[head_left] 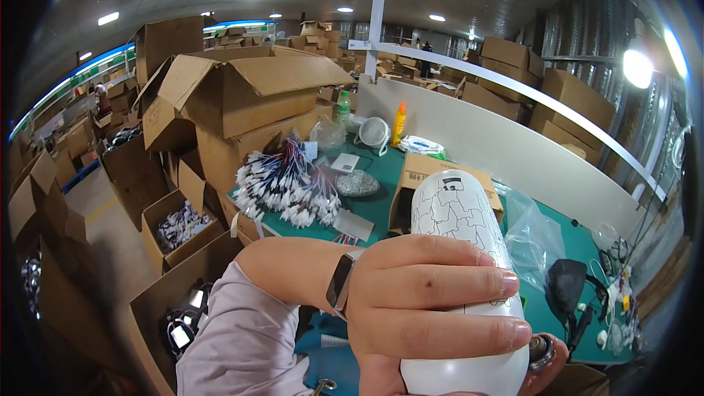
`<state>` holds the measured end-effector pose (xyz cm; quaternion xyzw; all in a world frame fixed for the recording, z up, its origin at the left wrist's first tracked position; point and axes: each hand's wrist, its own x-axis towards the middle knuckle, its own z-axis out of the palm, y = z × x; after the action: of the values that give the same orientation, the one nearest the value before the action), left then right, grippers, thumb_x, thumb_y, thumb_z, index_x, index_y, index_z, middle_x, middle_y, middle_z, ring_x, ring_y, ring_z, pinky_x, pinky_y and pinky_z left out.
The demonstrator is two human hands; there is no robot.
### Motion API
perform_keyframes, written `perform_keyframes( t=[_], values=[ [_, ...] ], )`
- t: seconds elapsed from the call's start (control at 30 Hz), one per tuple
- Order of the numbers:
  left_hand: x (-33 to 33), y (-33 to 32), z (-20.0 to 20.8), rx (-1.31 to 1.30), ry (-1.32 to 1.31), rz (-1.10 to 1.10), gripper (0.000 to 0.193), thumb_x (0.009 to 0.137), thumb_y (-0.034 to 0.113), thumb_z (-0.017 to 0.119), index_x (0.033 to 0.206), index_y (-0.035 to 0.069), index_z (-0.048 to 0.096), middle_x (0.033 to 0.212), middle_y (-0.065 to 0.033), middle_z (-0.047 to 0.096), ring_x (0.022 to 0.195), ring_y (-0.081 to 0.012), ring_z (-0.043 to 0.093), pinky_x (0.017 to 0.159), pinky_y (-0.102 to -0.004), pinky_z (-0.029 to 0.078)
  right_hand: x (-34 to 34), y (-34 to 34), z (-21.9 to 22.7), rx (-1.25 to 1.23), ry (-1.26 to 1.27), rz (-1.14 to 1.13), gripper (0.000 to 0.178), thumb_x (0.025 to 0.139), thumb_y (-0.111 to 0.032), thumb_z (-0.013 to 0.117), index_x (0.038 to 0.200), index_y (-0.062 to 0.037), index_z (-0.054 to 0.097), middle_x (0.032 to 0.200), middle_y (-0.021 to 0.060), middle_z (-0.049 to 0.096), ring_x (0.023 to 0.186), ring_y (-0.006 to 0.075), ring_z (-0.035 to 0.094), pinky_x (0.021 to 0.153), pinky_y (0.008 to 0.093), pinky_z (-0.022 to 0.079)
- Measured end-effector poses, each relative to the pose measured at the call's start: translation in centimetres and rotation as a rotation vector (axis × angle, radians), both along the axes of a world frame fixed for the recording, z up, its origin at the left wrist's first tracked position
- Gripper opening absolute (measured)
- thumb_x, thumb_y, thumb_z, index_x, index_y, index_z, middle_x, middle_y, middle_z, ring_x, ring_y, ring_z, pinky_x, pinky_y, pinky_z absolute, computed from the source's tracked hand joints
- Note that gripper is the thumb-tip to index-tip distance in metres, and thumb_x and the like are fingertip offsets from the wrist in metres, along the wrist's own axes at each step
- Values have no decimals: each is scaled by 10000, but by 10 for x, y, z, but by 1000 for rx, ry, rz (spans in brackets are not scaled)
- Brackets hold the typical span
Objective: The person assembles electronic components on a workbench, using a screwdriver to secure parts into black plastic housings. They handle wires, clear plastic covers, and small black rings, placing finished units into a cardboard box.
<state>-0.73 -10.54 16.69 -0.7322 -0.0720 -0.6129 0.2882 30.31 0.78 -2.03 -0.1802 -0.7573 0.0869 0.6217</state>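
Note:
My left hand (433,301), with a dark-banded watch on its wrist, is wrapped round a white cylinder (455,213) close in front of me. The cylinder has a rounded top and black line drawings; its kind I cannot tell. At the lower right, mostly hidden behind the cylinder, my right hand (554,370) has its fingers closed about a small round metal part (541,352). Whether that part is joined to the cylinder does not show. An open cardboard box (403,194) stands on the green table (381,229) just beyond.
Bundled wires with white connectors (293,183) lie on the table at left, near a small white fan (374,133) and an orange bottle (399,123). Clear plastic bags (532,238) and a black device (568,290) lie at right. Large cartons (249,95) stack up on the left.

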Motion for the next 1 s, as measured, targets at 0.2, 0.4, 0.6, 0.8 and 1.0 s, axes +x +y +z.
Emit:
perform_keyframes(
  t=[0.2, 0.4, 0.6, 0.8, 1.0],
  values=[
    [-2, 2, 3, 46, 41, 14, 484, 866, 371, 379, 950, 4, 684, 946, -133, 665, 850, -251, 656, 764, -347, 529, -12, -20, 26, 102, -165, -391, 676, 912, -582, 357, 1102, 43, 530, 1040, 213, 569, 910, 349, 557, 815, 444, 429],
    [-7, 6, 4, 101, 81, 19, 575, 914, 429, 297, 954, 6, 685, 945, -141, 664, 848, -257, 654, 764, -348, 528, -8, -17, 18, 74, -136, -420, 723, 903, -615, 332, 1122, 50, 513, 1060, 216, 560, 931, 354, 549, 834, 449, 422],
    [-6, 4, 1, 45, 60, 24, 627, 922, 477, 268, 967, 17, 691, 933, -197, 654, 829, -261, 652, 765, -345, 529, -14, -22, 29, 48, -182, -389, 729, 893, -624, 342, 1097, 54, 517, 1032, 217, 559, 914, 350, 548, 833, 443, 423],
    [-6, 7, 2, 58, 52, -42, 486, 911, 393, 377, 945, 20, 687, 948, -212, 644, 825, -280, 643, 738, -352, 531, -21, -27, 29, -37, -59, -345, 740, 876, -641, 372, 1101, 48, 518, 1021, 198, 558, 924, 321, 540, 827, 411, 421],
    [-10, 29, 19, 595, 216, 90, 384, 829, 234, 581, 1183, 198, 437, 945, -171, 646, 793, -299, 617, 624, -369, 513, -20, -25, 35, 30, -175, -343, 689, 904, -595, 355, 1062, 45, 553, 999, 196, 563, 904, 321, 547, 820, 417, 424]
  ],
)
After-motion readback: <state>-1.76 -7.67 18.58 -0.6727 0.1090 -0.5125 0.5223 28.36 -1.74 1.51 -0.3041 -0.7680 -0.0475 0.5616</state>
